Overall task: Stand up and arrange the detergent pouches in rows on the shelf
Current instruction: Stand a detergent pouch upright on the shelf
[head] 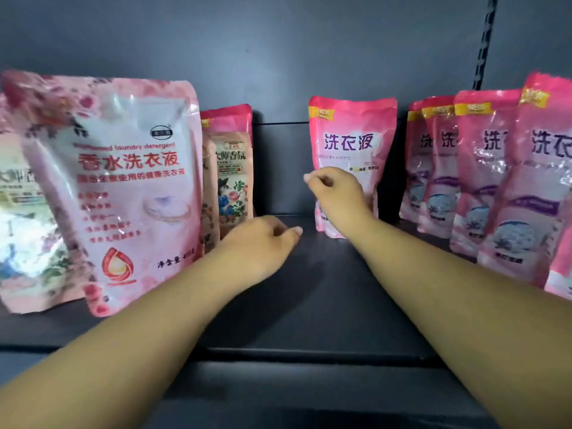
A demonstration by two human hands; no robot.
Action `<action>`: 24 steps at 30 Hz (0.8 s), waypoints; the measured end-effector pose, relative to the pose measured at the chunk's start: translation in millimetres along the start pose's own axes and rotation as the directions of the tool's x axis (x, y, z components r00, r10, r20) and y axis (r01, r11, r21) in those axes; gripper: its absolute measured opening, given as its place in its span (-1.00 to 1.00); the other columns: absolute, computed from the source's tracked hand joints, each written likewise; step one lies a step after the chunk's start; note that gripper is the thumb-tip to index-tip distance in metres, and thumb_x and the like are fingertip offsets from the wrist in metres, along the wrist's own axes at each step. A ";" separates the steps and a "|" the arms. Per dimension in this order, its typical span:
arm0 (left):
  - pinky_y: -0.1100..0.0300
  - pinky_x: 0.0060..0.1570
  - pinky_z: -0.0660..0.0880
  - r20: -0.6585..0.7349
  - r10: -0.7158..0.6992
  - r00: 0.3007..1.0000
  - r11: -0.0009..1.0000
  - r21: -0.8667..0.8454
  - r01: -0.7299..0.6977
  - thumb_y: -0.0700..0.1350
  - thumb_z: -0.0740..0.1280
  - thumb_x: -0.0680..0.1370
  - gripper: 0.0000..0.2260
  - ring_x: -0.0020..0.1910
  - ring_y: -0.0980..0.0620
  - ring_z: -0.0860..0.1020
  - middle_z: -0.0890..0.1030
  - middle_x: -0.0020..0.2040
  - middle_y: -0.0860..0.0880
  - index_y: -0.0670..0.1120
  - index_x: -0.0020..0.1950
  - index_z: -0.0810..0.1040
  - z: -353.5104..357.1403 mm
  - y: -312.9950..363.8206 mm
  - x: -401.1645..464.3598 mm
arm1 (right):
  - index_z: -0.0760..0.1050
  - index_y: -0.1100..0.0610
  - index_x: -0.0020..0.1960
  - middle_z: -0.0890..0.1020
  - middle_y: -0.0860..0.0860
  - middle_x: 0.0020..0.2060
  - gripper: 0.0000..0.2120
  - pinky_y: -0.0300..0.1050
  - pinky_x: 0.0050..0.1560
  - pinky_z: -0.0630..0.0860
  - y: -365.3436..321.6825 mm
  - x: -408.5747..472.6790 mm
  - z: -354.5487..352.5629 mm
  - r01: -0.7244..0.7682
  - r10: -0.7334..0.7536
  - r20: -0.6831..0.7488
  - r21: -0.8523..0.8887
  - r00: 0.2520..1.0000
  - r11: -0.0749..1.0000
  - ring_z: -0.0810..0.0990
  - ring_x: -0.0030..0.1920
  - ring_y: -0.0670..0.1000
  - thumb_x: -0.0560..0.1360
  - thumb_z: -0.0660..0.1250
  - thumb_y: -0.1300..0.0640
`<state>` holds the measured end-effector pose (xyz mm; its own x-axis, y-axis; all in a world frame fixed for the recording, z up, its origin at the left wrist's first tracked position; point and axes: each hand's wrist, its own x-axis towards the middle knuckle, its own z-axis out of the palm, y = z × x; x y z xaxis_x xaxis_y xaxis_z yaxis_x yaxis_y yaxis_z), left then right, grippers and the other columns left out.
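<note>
A single pink detergent pouch (351, 140) stands upright at the back middle of the dark shelf (309, 289). My right hand (337, 193) hovers in front of its lower half with loosely curled fingers and holds nothing. My left hand (263, 243) reaches over the bare shelf floor beside the left pouches, fingers loosely curled and empty. A large pale pink pouch (123, 187) stands at the front left. Behind it stand smaller floral pouches (232, 178). A row of several pink pouches (483, 174) runs along the right side.
A dark back wall (278, 57) closes the shelf, with a slotted upright rail (484, 41) at the upper right. Another floral pouch (21, 227) stands at the far left edge. The shelf's front lip (294, 357) runs across below my forearms.
</note>
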<state>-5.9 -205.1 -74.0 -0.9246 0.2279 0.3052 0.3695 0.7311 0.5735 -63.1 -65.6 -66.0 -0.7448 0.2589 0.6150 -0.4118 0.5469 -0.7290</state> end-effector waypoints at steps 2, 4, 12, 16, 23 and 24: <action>0.27 0.01 0.31 0.006 0.004 1.000 0.993 0.119 -0.004 0.17 0.11 0.56 -0.66 0.11 -0.01 0.47 0.54 0.04 -0.01 0.01 0.13 0.51 -4.3 -14.3 -17.0 | 0.53 0.18 -0.11 0.50 -0.03 -0.32 -0.81 -0.11 -0.16 0.46 1.3 5.4 24.4 -0.027 0.027 0.096 0.002 0.995 1.000 0.52 -0.20 0.06 0.55 0.23 0.08; 0.27 0.04 0.35 0.031 0.024 0.999 0.983 0.180 -0.029 0.19 0.08 0.56 -0.63 0.13 0.01 0.50 0.57 0.06 0.02 0.00 0.11 0.52 -0.1 -27.5 -28.6 | 0.53 0.17 -0.06 0.51 -0.01 -0.28 -0.80 0.12 0.09 0.50 4.4 19.0 52.0 -0.137 0.123 0.101 0.138 0.987 0.981 0.57 -0.06 0.16 0.54 0.24 0.04; 0.20 -0.11 0.36 -0.154 0.034 0.988 0.996 0.083 -0.022 0.18 0.04 0.54 -0.57 -0.17 0.05 0.52 0.58 -0.22 -0.02 -0.09 -0.10 0.55 3.5 -45.3 -22.3 | 0.41 0.17 0.32 0.47 0.07 0.31 -0.49 -0.11 0.25 0.32 28.4 55.3 113.0 -0.588 0.407 0.436 0.463 0.803 0.664 0.41 0.32 0.06 0.53 0.19 -0.16; 0.24 -0.16 0.35 -0.188 -0.041 0.981 0.999 0.004 0.043 0.29 -0.02 0.42 -0.42 -0.22 0.06 0.47 0.59 -0.24 -0.10 -0.18 -0.14 0.52 4.7 -48.8 -26.1 | 0.29 0.13 0.42 0.37 0.03 0.40 -0.44 -0.08 0.35 0.22 41.8 63.4 118.5 -0.665 0.380 0.548 0.566 0.745 0.487 0.30 0.42 0.02 0.54 0.13 -0.18; 0.58 -0.03 0.25 -0.221 -0.038 0.975 0.999 0.009 0.042 0.44 -0.17 0.18 -0.26 -0.06 0.41 0.38 0.44 -0.01 0.29 0.00 -0.02 0.48 9.6 -50.5 -25.7 | 0.52 0.14 0.18 0.60 0.07 0.15 -0.58 -0.16 -0.01 0.51 8.9 95.4 124.3 -0.553 0.274 0.481 0.732 0.833 0.397 0.58 0.11 0.03 0.47 0.29 -0.14; 0.60 -0.02 0.24 -0.225 -0.036 0.974 0.999 0.012 0.040 0.45 -0.18 0.18 -0.27 -0.03 0.41 0.35 0.39 0.02 0.34 0.03 0.00 0.46 10.2 -49.7 -23.0 | 0.56 0.12 0.09 0.63 0.09 0.09 -0.61 -0.07 0.03 0.54 0.9 107.7 124.9 -0.522 0.254 0.457 0.726 0.853 0.447 0.60 0.07 0.06 0.44 0.33 -0.15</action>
<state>-3.9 -240.0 -117.2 -0.8927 0.0506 0.4478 0.3314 0.7472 0.5761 -209.2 -136.6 -38.0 -0.9794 -0.0039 0.2019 -0.1765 -0.4692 -0.8653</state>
